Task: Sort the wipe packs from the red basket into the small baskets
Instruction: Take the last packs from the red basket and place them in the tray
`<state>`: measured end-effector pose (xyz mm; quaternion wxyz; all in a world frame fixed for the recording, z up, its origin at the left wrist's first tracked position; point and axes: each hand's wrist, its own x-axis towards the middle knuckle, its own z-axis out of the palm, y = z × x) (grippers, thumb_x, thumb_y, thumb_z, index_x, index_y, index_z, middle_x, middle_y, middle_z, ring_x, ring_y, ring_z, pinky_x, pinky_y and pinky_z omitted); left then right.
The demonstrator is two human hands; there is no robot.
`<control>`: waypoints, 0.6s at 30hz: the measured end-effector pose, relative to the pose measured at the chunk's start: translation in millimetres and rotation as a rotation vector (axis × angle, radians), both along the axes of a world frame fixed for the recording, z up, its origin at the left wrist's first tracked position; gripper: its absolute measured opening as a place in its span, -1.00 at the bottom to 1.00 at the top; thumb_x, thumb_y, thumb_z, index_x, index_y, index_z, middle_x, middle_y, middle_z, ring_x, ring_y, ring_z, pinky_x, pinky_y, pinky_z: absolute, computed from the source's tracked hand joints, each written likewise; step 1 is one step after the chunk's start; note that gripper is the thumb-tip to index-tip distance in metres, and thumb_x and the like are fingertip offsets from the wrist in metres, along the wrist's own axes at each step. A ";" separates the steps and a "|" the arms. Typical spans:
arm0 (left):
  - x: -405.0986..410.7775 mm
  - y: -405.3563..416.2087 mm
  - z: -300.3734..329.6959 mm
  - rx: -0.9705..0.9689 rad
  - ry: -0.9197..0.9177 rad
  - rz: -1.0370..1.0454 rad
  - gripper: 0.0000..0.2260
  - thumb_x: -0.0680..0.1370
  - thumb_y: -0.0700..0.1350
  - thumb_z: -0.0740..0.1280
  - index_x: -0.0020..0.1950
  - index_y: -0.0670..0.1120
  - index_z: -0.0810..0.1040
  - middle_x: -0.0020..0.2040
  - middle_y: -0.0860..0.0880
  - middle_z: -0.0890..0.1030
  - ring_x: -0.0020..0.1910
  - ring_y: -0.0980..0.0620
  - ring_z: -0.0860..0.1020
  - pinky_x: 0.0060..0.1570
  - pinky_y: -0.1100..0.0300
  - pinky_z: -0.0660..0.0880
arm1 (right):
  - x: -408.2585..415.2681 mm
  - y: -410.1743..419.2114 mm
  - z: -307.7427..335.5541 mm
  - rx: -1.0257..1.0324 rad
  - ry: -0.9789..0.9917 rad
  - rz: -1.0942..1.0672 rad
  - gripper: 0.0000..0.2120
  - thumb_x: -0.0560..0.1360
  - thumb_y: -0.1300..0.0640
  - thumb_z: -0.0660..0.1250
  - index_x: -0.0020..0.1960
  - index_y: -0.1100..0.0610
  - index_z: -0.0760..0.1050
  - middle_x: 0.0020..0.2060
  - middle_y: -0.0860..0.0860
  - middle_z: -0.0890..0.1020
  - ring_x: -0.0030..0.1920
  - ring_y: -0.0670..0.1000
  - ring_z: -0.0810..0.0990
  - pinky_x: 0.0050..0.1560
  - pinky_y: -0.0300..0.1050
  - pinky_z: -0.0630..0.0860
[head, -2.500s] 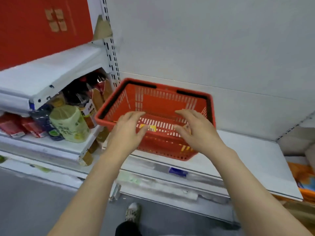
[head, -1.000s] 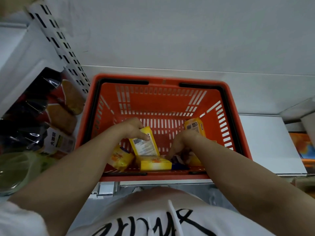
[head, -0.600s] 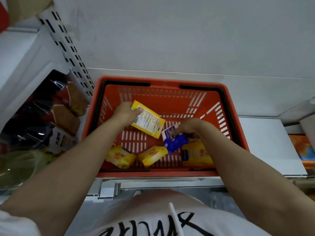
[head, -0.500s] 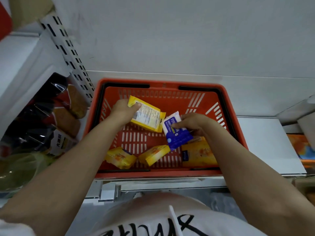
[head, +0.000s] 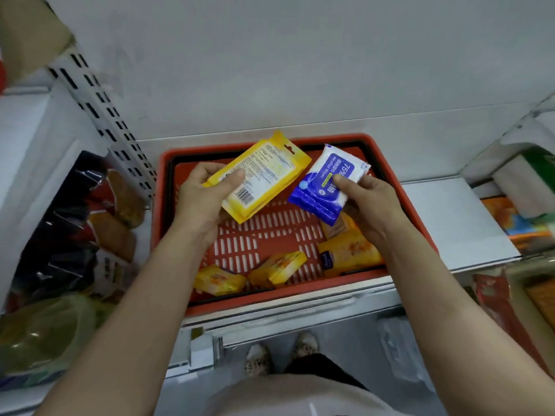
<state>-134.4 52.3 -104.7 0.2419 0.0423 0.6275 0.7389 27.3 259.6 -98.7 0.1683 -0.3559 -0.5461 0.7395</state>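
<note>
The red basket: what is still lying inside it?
Inside the red basket lie three yellow packs: one front left, one in the middle, a larger one on the right. The right hand and its blue pack cover whatever lies beneath them.

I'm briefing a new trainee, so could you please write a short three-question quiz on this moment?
1. True or false: the left hand holds the yellow pack.
2. The blue pack in the right hand is: A) lying in the red basket B) lifted above it C) on the shelf.
3. What colour are the packs lying in the basket?

Key: 1 true; 2 B; 3 yellow.
</note>
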 end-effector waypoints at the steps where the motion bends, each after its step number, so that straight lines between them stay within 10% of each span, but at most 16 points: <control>1: 4.5 2.3 3.3 0.008 0.003 -0.007 -0.84 0.48 -0.15 0.49 -0.06 -0.01 0.53 -0.13 0.00 0.73 -0.18 -0.03 0.71 -0.37 0.12 0.60 | 6.5 -2.1 4.4 -0.030 0.037 -0.027 -0.66 0.46 0.08 0.48 0.19 0.18 0.57 -0.01 0.11 0.73 0.00 0.06 0.72 -0.17 -0.15 0.63; 18: 315.8 154.1 32.0 0.157 -0.063 -0.509 -0.83 0.58 -0.20 0.34 0.09 0.02 0.44 -0.18 0.06 0.70 -0.31 0.06 0.65 -0.38 0.16 0.56 | 291.6 30.2 42.1 0.245 0.024 -0.531 -0.80 0.54 0.12 0.42 0.11 0.17 0.52 -0.04 0.14 0.71 -0.09 0.10 0.73 -0.04 0.15 0.67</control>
